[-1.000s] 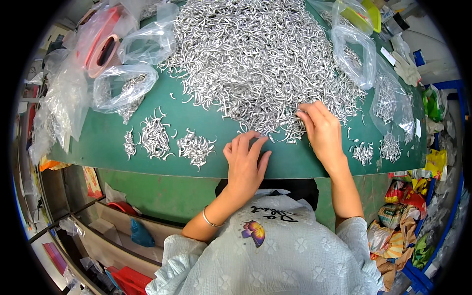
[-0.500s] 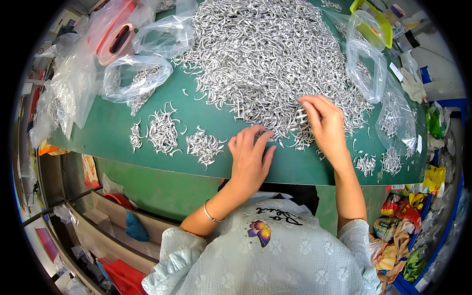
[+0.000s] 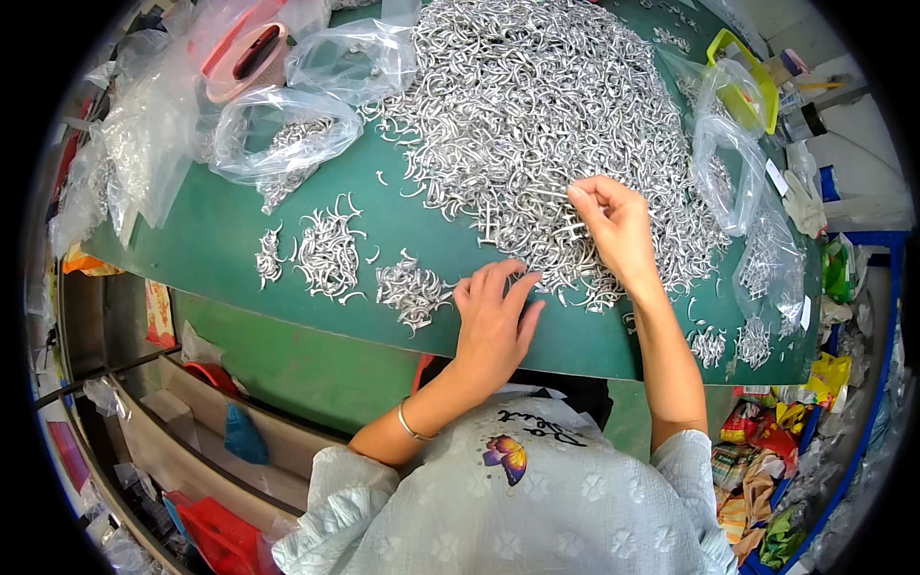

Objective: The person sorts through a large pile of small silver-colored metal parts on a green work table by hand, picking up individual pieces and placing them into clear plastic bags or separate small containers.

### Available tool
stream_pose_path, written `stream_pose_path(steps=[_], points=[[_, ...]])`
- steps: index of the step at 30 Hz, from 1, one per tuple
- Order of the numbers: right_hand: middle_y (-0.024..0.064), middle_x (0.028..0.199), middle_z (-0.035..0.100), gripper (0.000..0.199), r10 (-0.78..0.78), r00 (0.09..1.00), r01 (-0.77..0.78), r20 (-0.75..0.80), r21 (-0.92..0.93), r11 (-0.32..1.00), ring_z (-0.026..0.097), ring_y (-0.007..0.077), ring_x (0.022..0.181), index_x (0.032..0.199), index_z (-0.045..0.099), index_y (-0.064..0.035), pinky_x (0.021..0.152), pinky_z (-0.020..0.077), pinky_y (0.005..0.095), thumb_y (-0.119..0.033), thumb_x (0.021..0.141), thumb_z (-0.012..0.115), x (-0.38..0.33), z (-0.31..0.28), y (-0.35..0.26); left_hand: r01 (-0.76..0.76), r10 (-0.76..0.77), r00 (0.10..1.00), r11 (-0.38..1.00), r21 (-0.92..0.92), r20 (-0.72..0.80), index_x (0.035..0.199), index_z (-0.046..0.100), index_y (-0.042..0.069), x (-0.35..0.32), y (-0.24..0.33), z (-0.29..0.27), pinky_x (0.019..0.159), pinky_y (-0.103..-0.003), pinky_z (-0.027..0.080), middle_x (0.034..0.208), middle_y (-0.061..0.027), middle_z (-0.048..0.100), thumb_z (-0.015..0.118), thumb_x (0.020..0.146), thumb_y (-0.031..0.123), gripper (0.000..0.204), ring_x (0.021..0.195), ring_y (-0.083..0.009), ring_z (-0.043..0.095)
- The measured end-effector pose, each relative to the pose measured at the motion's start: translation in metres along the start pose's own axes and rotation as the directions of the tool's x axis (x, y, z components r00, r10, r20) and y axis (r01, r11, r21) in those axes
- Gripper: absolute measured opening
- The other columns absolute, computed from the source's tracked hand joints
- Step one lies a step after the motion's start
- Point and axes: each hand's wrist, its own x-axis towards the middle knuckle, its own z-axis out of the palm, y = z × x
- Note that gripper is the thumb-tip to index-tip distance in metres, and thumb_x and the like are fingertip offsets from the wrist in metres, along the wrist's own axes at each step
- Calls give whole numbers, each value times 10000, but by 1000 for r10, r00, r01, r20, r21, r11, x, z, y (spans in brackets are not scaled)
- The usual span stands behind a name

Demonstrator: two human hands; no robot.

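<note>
A large heap of small, curved, silver-coloured metal pieces (image 3: pixel 537 105) covers the middle of the green table (image 3: pixel 383 211). Over the heap's near right part, my right hand (image 3: pixel 618 230) is closed in a pinch, thumb against forefinger, on a small curved metal piece that shows at the fingertips; more pieces lie under the palm. My left hand (image 3: pixel 494 311) rests at the heap's near edge with fingers bent and apart, nothing visible in them. Just left of it sits a small pile of the same pieces (image 3: pixel 412 292); further left are a bigger pile (image 3: pixel 329 251) and a smaller one (image 3: pixel 269 257).
Clear plastic bags (image 3: pixel 278 134) with pieces lie at the left, near a pink basket (image 3: pixel 251 62). More bags (image 3: pixel 728 172), a yellow-green basket (image 3: pixel 767 86) and two small piles (image 3: pixel 752 343) are at the right. An open drawer (image 3: pixel 206 436) is below left.
The view has shifted a little. My right hand has moved slightly left and away from me over the heap, its thumb and forefinger still pinched. My left hand stays near the heap's edge.
</note>
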Motion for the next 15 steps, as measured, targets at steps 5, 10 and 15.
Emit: stream_pose_path(steps=[5,10,15], points=[[114,725,648,53,-436,896,355,-79,-463,812,595,177,540,868,675,2,489,454,284,-28,826,662,-25,-14,-5,-9,9,1000,1000,-18,-8,1126,578,89,2,-1,1,922,-408,319,1149,-80,524,709,754,60,396,1081,-274,484],[111,712,650,82,-309,935,246,-177,-306,920,594,167,552,887,686,11,503,451,292,-47,838,654,-28,-23,-14,15,-28,991,995,-101,-130,1199,525,30,11,-4,-2,944,-410,359,1183,-147,508,669,772,-6,452,1095,-315,480],[1,627,553,149,144,989,-121,-43,345,931,444,68,477,940,639,-5,413,319,231,-146,924,591,-38,-29,7,70,-58,985,995,70,-164,1260,450,-21,30,-18,-2,919,-429,394,1247,-187,470,646,771,-11,527,1125,-366,462]])
